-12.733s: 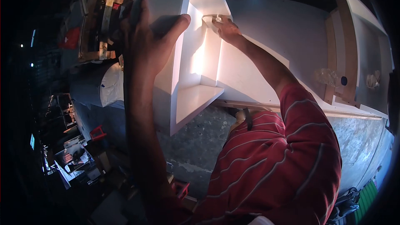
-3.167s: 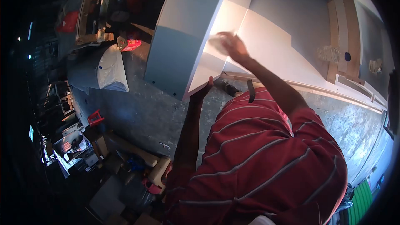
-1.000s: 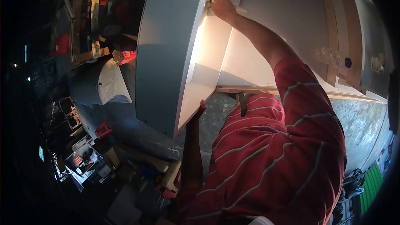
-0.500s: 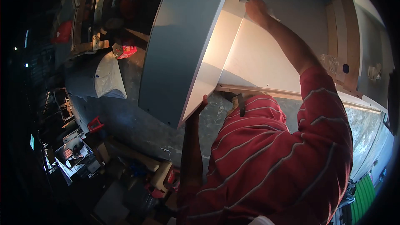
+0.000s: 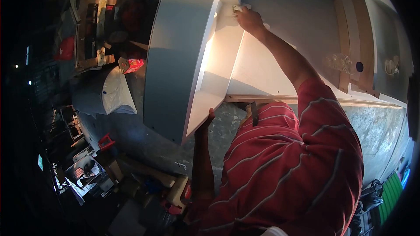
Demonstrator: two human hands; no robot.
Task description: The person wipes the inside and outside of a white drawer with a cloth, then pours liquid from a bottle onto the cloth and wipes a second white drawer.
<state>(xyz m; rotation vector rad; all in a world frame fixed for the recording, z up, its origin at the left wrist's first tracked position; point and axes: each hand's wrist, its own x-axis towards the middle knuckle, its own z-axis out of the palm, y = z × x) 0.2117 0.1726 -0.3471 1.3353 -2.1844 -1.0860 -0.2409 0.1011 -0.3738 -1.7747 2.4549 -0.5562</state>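
Observation:
A white and grey cabinet carcass (image 5: 173,65) lies in front of me, its inside lit along one corner. My right hand (image 5: 249,20) reaches deep into it, fingers closed around a crumpled whitish cloth (image 5: 239,8) pressed to the inner wall near the far corner. Down at the near end, my left hand (image 5: 204,122) holds the lower edge of the side panel. One fingertip shows on the panel's inner face; the other fingers are in shadow or behind the panel.
On the right, a clear plastic wad (image 5: 341,63) and a dark round spot lie by a wooden strip. A red box (image 5: 131,65) and a pale curved panel (image 5: 117,91) stand left. A red stool (image 5: 106,141) is on the concrete floor. Green corrugated sheet (image 5: 390,196) is at lower right.
My right hand has moved left and slightly down along the inner wall, toward the corner, with more of the cloth showing. My left hand stays on the panel edge. The whole view has shifted slightly.

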